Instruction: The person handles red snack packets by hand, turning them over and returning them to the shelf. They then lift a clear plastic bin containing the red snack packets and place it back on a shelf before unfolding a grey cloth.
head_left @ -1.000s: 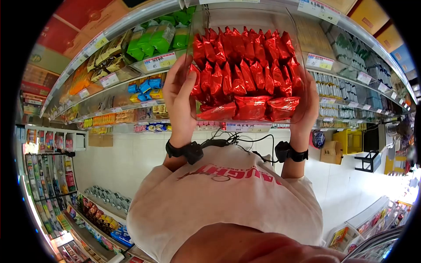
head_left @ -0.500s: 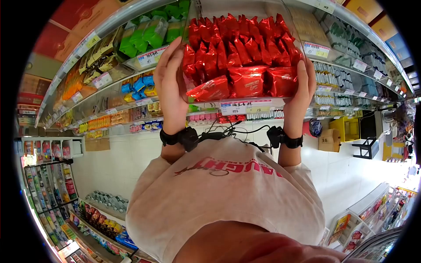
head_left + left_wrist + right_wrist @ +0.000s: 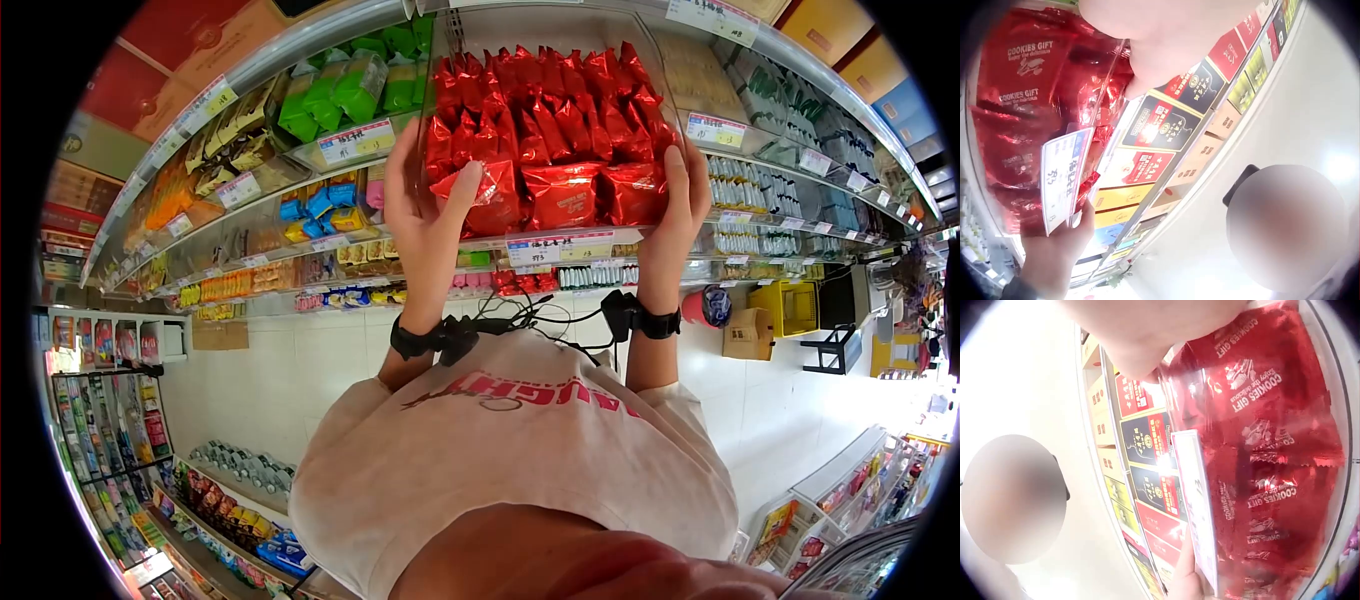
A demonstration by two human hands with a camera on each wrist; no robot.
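Note:
A clear plastic bin [image 3: 626, 237] packed with rows of red foil cookie packets [image 3: 560, 197] is at the shelf front in the head view. My left hand [image 3: 430, 225] grips its left side, the thumb over the front left packet and the fingers along the outer wall. On the opposite side my right hand [image 3: 672, 215] holds the bin with its thumb over the top edge. A price label [image 3: 560, 247] runs along the front. Both wrist views show the packets [image 3: 1029, 62] through the wall, printed "COOKIES GIFT"; the label [image 3: 1194, 500] hangs beside them.
Green packets [image 3: 345, 90] fill a bin on the left, and clear-wrapped snacks [image 3: 790, 95] stand on the right. Lower shelves hold blue and yellow packets [image 3: 325, 208]. A cardboard box [image 3: 748, 335] and a yellow crate [image 3: 790, 307] stand on the floor. Cables [image 3: 520, 315] hang before my shirt.
The bin has come down and its front has tipped so that the label shows. My left hand has shifted, its thumb now over the front left packet. The right hand stays on its side.

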